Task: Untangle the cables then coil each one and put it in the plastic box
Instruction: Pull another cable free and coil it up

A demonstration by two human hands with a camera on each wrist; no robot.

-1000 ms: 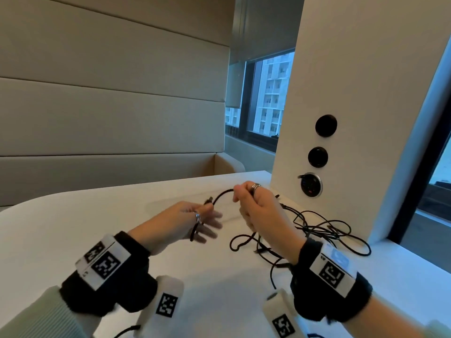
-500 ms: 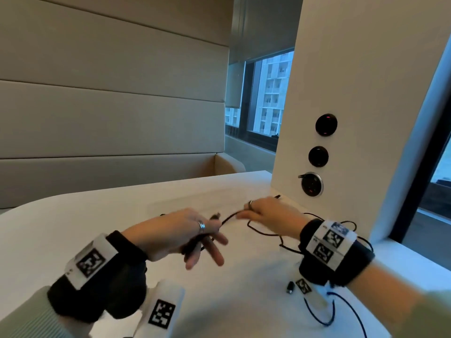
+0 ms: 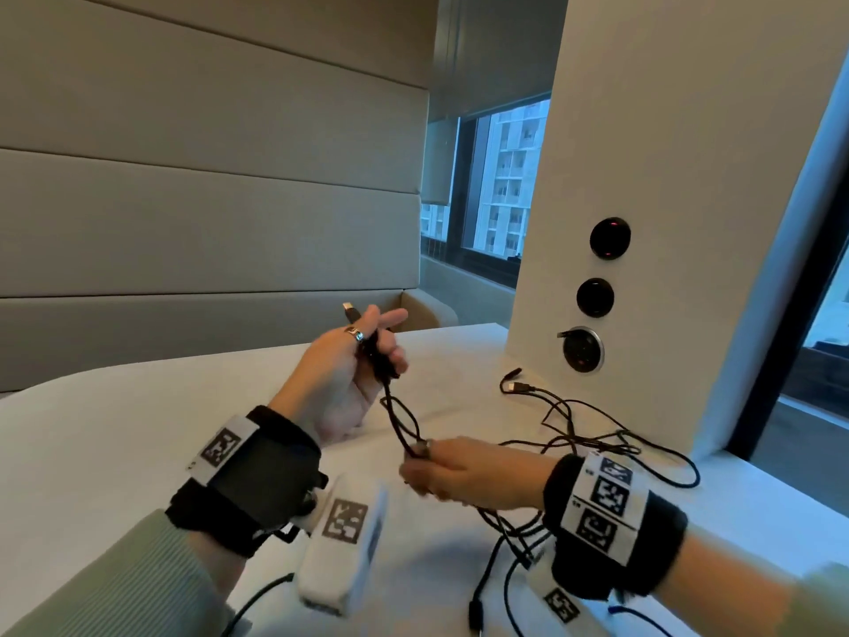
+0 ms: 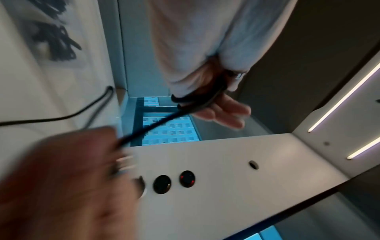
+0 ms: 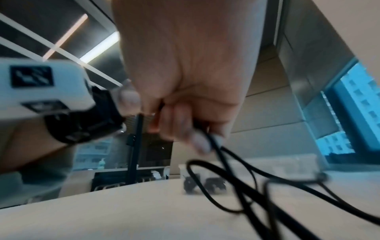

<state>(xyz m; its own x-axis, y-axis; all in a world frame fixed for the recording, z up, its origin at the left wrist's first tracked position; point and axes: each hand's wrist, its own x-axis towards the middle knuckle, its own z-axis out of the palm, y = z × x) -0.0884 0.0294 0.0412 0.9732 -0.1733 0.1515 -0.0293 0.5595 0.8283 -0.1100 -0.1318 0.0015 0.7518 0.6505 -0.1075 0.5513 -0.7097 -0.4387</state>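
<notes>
A thin black cable (image 3: pixel 399 418) runs between my two hands above the white table (image 3: pixel 138 443). My left hand (image 3: pixel 363 356) is raised and holds a few coils of it, with the USB plug (image 3: pixel 350 310) sticking up past the fingers; the left wrist view shows the loops (image 4: pixel 197 99) lying across the palm. My right hand (image 3: pixel 436 471), lower and nearer, pinches the same cable; its curled fingers (image 5: pixel 185 126) grip the strand. More black cables (image 3: pixel 592 434) lie tangled on the table to the right. In the right wrist view a clear plastic box (image 5: pixel 246 167) stands blurred at the table's far side.
A white pillar (image 3: pixel 643 223) with round black sockets (image 3: pixel 583 351) rises at the table's right. A padded beige wall (image 3: pixel 206 200) is behind the table, windows to the right. Loose cable ends (image 3: pixel 512 381) lie near the pillar's foot.
My left hand has risen with the coils and plug pointing up. The right hand has come back toward me and lower, pulling the cable down from the left hand.
</notes>
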